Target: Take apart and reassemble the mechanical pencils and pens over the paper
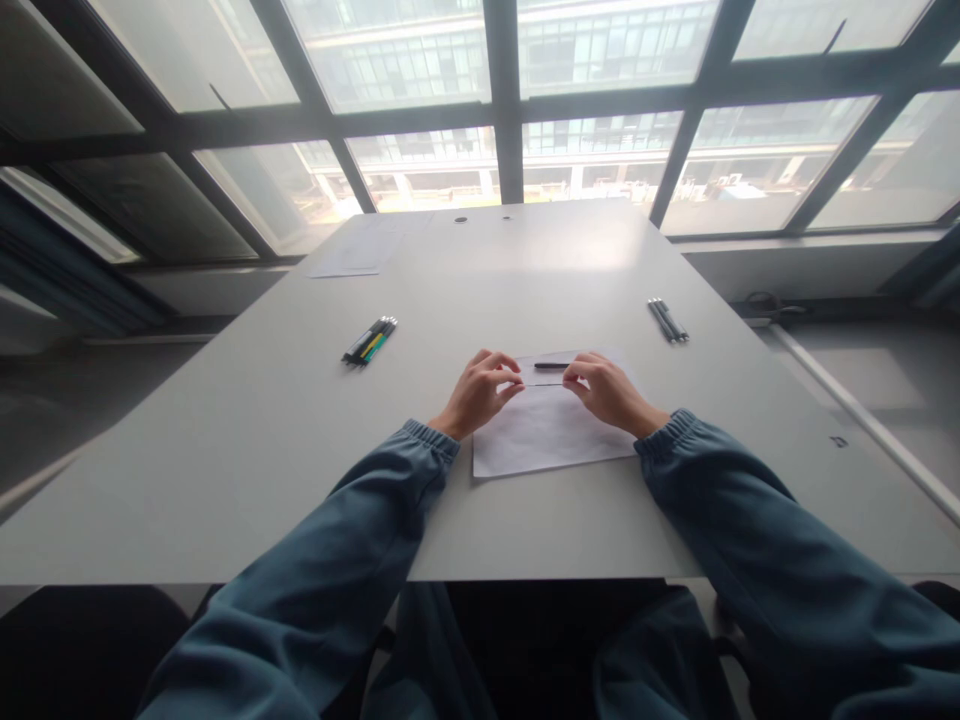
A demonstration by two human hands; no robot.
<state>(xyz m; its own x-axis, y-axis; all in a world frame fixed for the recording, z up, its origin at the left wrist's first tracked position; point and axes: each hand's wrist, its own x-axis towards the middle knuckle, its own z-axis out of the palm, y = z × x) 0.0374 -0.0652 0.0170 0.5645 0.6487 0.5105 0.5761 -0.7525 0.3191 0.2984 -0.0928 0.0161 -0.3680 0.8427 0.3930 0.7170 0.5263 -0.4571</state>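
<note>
Over a white sheet of paper (551, 435), my left hand (484, 392) and my right hand (606, 392) face each other with fingertips pinched. A thin dark rod (544, 385) spans the gap between them, one end at each hand's fingertips; its exact nature is too small to tell. Just beyond it lies a black pen or pen barrel (550, 366) on the paper, its right end reaching the fingers of my right hand, which partly hide it. The paper's near edge lies flat on the table.
On the white table (262, 450), a bundle of dark, yellow and green pens (370, 341) lies left and several grey pens (667, 321) lie right. More paper (352, 248) rests at the far left. Windows (435, 165) stand beyond the far edge.
</note>
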